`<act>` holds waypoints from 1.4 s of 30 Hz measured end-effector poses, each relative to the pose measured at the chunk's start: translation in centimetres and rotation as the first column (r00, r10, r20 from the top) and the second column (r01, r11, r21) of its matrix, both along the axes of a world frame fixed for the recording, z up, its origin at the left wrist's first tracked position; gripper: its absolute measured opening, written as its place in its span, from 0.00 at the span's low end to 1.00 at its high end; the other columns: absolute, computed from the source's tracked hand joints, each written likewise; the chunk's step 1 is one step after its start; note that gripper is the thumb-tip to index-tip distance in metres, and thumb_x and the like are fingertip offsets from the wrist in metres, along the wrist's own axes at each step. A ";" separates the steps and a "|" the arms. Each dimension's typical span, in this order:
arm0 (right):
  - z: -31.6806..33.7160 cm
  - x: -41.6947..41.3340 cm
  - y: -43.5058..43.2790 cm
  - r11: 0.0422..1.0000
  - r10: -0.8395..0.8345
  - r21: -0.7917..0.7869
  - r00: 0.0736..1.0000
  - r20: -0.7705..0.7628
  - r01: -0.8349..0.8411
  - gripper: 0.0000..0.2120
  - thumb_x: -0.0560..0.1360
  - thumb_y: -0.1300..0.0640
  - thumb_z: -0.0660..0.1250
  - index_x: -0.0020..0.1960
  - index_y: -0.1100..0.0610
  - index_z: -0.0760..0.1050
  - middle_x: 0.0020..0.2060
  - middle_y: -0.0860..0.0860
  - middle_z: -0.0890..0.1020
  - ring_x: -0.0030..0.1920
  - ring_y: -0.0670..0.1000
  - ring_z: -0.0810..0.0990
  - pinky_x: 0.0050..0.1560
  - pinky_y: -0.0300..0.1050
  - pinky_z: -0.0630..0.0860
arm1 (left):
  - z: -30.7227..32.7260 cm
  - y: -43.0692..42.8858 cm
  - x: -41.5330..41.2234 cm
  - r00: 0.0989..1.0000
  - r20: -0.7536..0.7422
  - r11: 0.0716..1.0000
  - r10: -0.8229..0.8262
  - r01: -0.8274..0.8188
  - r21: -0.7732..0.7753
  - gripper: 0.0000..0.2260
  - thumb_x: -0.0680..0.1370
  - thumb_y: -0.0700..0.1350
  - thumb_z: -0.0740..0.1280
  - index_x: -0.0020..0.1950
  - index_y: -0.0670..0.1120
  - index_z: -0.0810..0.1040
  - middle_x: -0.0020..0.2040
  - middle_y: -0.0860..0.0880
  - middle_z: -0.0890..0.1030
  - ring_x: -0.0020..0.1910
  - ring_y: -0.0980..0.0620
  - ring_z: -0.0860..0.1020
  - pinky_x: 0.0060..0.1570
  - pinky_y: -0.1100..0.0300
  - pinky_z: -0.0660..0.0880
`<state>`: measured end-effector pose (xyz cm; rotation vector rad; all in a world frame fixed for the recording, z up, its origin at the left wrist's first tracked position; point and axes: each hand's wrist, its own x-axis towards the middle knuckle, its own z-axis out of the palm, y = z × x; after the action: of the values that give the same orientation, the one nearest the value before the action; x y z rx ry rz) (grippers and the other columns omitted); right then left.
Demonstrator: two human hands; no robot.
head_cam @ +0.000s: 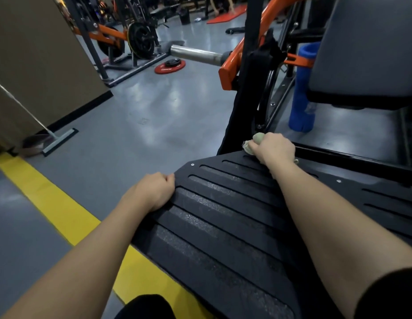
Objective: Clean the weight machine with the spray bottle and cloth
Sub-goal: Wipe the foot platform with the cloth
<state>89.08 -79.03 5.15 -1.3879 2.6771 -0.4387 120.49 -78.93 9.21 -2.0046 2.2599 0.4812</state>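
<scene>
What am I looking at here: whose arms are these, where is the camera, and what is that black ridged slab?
There is only one picture. It comes from a wide-angle camera worn on a person's head, looking forward and down, so the two bare arms are the wearer's own. The place is a gym.

The black ridged slab is the footplate of a weight machine. The right hand grips a pale green cloth bunched against the plate's far corner, as if wiping it. The left hand curls over the plate's left edge, apparently to brace.

On the grey floor beyond lie a red weight plate and, near the wall, a floor squeegee. A yellow line runs past the machine.
</scene>
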 end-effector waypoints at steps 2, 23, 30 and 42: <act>0.2 0.0 0.1 1.000 -0.003 0.010 1.000 0.007 0.003 0.26 0.76 0.33 0.59 0.52 0.56 0.78 0.43 0.54 0.77 0.49 0.61 0.81 0.43 0.49 0.73 | 0.0 -0.1 0.0 1.000 -0.006 1.000 -0.001 0.001 0.000 0.25 0.86 0.55 0.48 0.62 0.42 0.79 0.66 0.36 0.78 0.64 0.38 0.77 0.63 0.49 0.72; 2.3 2.9 9.8 0.991 0.092 0.117 0.969 -0.229 -0.067 0.30 0.79 0.32 0.51 0.58 0.56 0.75 0.53 0.55 0.82 0.53 0.62 0.81 0.44 0.50 0.70 | 0.6 0.4 0.1 0.998 -0.055 0.999 0.023 -0.021 0.034 0.27 0.83 0.55 0.48 0.71 0.42 0.73 0.72 0.39 0.74 0.67 0.38 0.74 0.64 0.47 0.70; 5.5 6.7 14.4 0.969 0.156 0.200 0.986 -0.050 -0.143 0.28 0.78 0.32 0.53 0.61 0.54 0.73 0.56 0.55 0.81 0.57 0.61 0.79 0.48 0.50 0.71 | 2.0 1.6 0.0 0.996 -0.085 0.998 0.027 -0.023 0.053 0.24 0.83 0.52 0.50 0.73 0.42 0.72 0.74 0.40 0.72 0.69 0.39 0.73 0.65 0.48 0.70; 10.5 18.9 20.5 0.935 0.281 0.218 0.959 0.026 -0.280 0.31 0.77 0.29 0.54 0.59 0.53 0.77 0.57 0.55 0.82 0.59 0.62 0.79 0.55 0.50 0.73 | 3.2 1.7 0.7 0.983 -0.164 0.971 -0.083 0.117 0.209 0.27 0.87 0.56 0.49 0.79 0.41 0.66 0.79 0.39 0.64 0.76 0.38 0.65 0.75 0.47 0.61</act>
<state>107.98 -58.53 15.62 -1.6635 2.3869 -0.1067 121.18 -77.21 12.40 -1.7943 2.2642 0.8607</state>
